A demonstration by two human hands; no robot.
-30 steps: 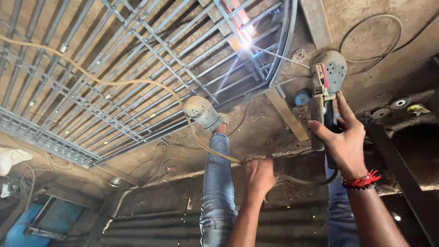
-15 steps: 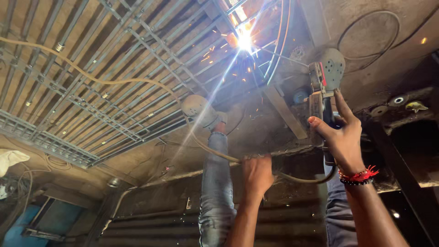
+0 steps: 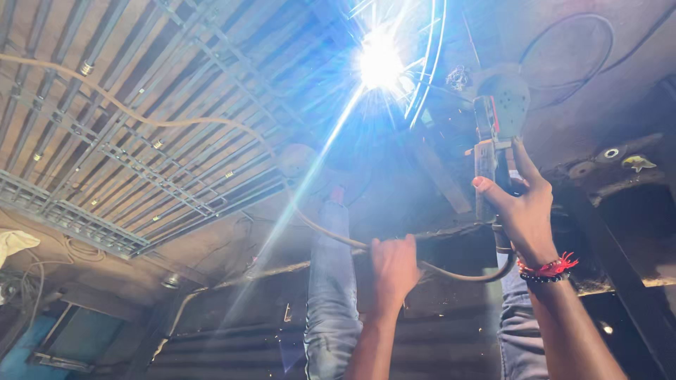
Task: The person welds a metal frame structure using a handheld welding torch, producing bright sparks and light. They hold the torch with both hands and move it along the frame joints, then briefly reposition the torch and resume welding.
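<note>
The left hand (image 3: 393, 266) is closed around the cable (image 3: 331, 236), which runs from 10 o'clock toward 3. The right hand (image 3: 524, 211) grips the upright welding holder (image 3: 487, 165); the arc (image 3: 380, 62) flares at 11 o'clock from it, on the metal grille (image 3: 141, 141).

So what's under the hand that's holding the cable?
The left hand is closed round a tan cable, and beneath it is a leg in blue jeans. The stretch of cable inside the fist is covered. The right hand holds a grinder.
</note>
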